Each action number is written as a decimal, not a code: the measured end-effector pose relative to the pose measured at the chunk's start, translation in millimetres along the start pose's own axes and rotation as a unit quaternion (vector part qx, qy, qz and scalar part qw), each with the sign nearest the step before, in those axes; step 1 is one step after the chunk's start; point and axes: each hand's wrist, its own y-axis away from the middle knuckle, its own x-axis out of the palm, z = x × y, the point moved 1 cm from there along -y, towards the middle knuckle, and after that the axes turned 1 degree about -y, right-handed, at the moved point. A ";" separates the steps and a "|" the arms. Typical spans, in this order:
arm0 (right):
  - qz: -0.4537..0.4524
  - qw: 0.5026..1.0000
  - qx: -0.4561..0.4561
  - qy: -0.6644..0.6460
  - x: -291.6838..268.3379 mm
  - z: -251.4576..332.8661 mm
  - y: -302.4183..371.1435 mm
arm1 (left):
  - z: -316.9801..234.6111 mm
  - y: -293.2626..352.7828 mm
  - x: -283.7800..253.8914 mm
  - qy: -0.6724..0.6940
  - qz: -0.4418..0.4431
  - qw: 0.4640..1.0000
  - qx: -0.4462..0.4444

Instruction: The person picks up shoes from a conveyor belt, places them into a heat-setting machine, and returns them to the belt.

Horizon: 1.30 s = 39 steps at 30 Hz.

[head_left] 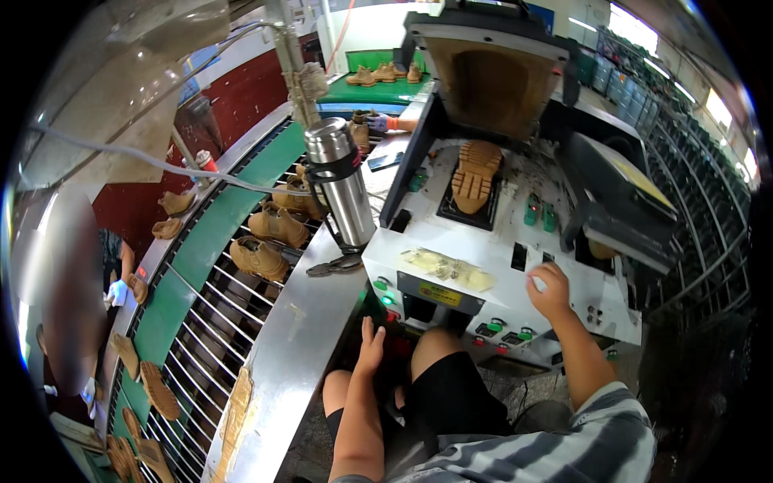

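My left hand (370, 346) is raised over my lap in front of the machine, fingers straight, holding nothing. My right hand (549, 290) is over the front right of the white press machine (515, 262), its fingers curled in. A pale patch shows between thumb and fingers; I cannot make out whether it is a held thing or the white panel behind. On the left station a boot (477, 173) stands sole up on a black pad, under a raised lid (491, 76). The right station's black lid (620, 197) is tilted over a partly hidden tan shoe.
A steel thermos flask (342, 185) and dark pliers (334, 266) stand on the metal ledge (302, 322). Tan boots (259, 256) line the roller conveyor (217, 322). A co-worker's gloved hand (377, 122) is by a boot at the far end; another person is at left. Metal racks (692, 209) line the right.
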 end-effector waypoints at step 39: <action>-0.316 0.841 0.382 0.218 -110.5 -100.1 0.1 | -17.1 60.5 -114.9 -0.411 -0.431 0.803 0.004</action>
